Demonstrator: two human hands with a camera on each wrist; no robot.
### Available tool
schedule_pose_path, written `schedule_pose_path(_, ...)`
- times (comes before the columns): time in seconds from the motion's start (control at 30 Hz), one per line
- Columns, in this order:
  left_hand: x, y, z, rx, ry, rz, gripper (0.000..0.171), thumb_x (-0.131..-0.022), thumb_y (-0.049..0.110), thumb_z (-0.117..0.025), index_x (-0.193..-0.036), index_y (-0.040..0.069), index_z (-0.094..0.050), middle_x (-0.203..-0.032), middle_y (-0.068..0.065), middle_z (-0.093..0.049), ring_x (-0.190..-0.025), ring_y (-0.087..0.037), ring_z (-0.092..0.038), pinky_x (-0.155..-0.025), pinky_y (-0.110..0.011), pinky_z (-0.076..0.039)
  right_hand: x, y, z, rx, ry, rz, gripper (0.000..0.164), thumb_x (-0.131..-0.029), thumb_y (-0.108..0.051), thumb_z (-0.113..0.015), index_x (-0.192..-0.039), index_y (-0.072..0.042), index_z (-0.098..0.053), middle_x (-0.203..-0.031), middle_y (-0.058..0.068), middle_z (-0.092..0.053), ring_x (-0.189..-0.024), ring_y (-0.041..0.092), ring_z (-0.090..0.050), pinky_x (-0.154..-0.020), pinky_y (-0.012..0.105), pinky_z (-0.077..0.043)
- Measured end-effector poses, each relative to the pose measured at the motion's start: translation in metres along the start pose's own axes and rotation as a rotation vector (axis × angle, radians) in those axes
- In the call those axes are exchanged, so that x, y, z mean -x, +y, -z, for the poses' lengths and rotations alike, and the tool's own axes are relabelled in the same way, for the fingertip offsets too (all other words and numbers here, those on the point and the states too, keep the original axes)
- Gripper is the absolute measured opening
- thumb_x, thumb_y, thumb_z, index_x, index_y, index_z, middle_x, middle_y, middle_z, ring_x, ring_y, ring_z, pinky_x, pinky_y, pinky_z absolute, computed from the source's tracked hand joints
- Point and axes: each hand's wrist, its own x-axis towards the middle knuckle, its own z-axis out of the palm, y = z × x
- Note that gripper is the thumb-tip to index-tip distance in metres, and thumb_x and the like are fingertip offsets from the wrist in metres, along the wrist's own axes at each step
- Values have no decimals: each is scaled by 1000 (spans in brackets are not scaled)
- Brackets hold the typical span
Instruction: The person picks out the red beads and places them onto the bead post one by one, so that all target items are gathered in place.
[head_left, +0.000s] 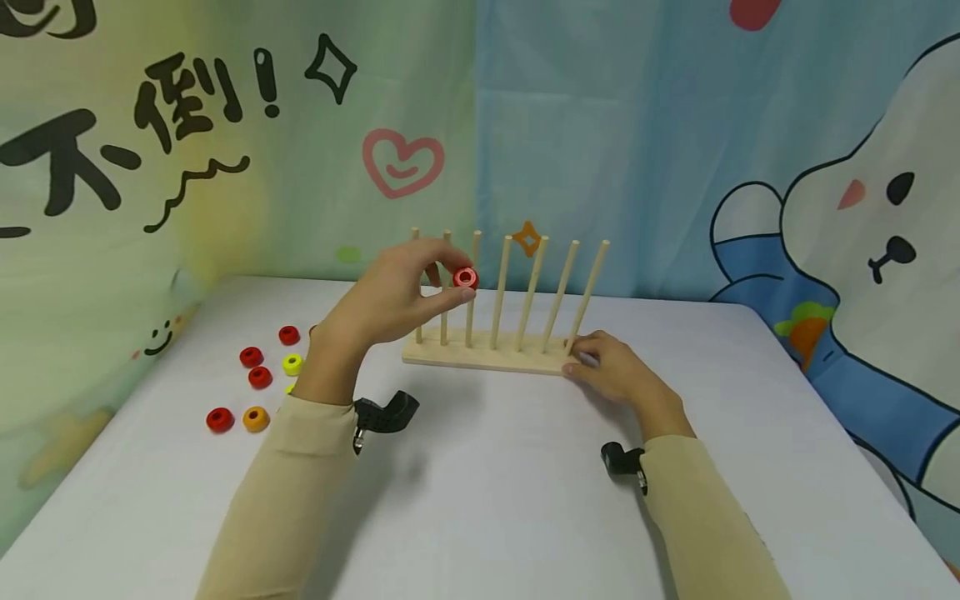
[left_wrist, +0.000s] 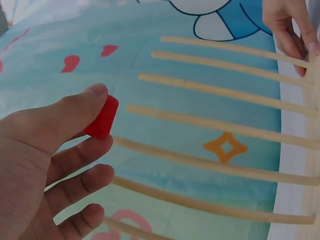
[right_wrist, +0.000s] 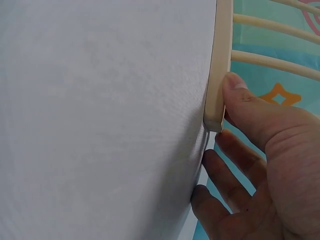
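A red bead with a hole through it is pinched between the thumb and fingers of my left hand. It is up near the tops of the upright pegs, in front of the third from the left. In the left wrist view the red bead shows side-on, apart from the pegs' tips. The wooden peg rack has several thin dowels on a flat base. My right hand grips the base's right end, and in the right wrist view the thumb lies along the base.
On the white table at the left lie loose beads: several red ones, an orange one and yellow ones. My left forearm partly hides some. A printed cloth hangs behind the table.
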Motion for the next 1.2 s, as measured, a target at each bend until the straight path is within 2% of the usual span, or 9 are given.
schedule_pose_path(0.13, -11, 1, -4, 2, 22, -49, 26, -91, 28, -72, -115, 19, -66, -108, 13, -63, -89, -11, -56, -96, -31, -40, 2, 3, 3, -4, 7, 5, 44, -96, -28, -66, -131, -3, -62, -135, 22, -50, -131, 44, -43, -109, 58, -31)
schedule_pose_path(0.23, -19, 5, -6, -10, 17, -54, 30, -92, 28, -71, -119, 17, -66, -113, 10, -64, -93, -10, -55, -88, -31, -43, 3, 7, 5, -9, 17, 21, 42, -95, -27, -66, -129, -2, -63, -134, 23, -51, -130, 44, -44, -109, 58, -31)
schedule_pose_path(0.4, -31, 9, -9, -48, 15, -54, 34, -92, 27, -70, -123, 14, -65, -117, 6, -64, -100, -13, -54, -91, -30, -42, 4, 10, 6, -11, 19, 24, 41, -95, -25, -67, -128, -2, -63, -134, 24, -51, -130, 44, -44, -108, 58, -31)
schedule_pose_path(0.57, -40, 9, -12, -78, 49, -79, 35, -92, 26, -71, -124, 14, -65, -117, 5, -65, -108, -15, -54, -96, -30, -40, 3, 10, 6, -12, 17, 30, 41, -95, -26, -67, -129, -2, -63, -134, 24, -52, -130, 44, -43, -108, 59, -31)
schedule_pose_path(0.7, -45, 10, -13, -104, 88, -106, 35, -93, 24, -70, -126, 14, -65, -121, 4, -65, -112, -17, -51, -98, -37, -36, 3, 8, 5, -15, 14, 30, 42, -95, -26, -67, -129, -2, -63, -135, 24, -51, -130, 44, -43, -109, 59, -30)
schedule_pose_path(0.93, -52, 14, -14, -139, 111, -41, 37, -93, 31, -69, -128, 21, -62, -119, 12, -65, -113, -15, -44, -87, -41, -25, 2, 6, 4, -16, 27, 42, 42, -95, -25, -67, -129, -1, -63, -135, 24, -52, -130, 44, -43, -109, 58, -30)
schedule_pose_path(1.2, -58, 12, -18, -159, 115, 24, 37, -93, 35, -68, -129, 27, -60, -115, 15, -67, -115, -16, -41, -88, -43, -22, 0, 4, -1, -30, 37, 50, 40, -94, -23, -67, -127, 0, -64, -134, 24, -53, -128, 43, -45, -109, 56, -32)
